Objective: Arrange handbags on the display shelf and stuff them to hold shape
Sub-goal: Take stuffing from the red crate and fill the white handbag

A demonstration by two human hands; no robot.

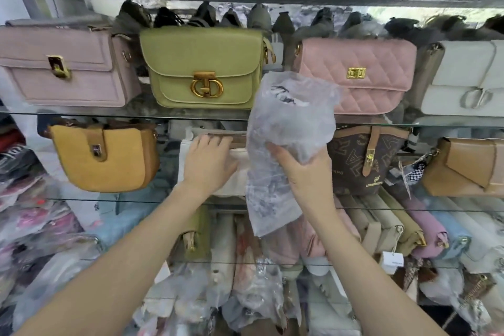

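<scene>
A white handbag (234,177) stands on the middle glass shelf (109,200), between a mustard bag (106,157) and a brown monogram bag (362,161). My left hand (208,165) lies flat on the white bag's front, fingers at its top edge. My right hand (305,169) grips a crumpled clear plastic bag of stuffing (289,131), held upright in front of the white bag and hiding its right side. On the shelf above sit a lilac bag (65,68), a green bag (201,68), a pink quilted bag (357,73) and a white bag (463,82).
A tan bag (463,169) stands at the right end of the middle shelf. Below, several folded bags in pastel colours (395,229) and plastic-wrapped goods (245,294) crowd the lower shelves. Wrapped items (24,213) pile up at the left. Dark bags line the back of the top shelf.
</scene>
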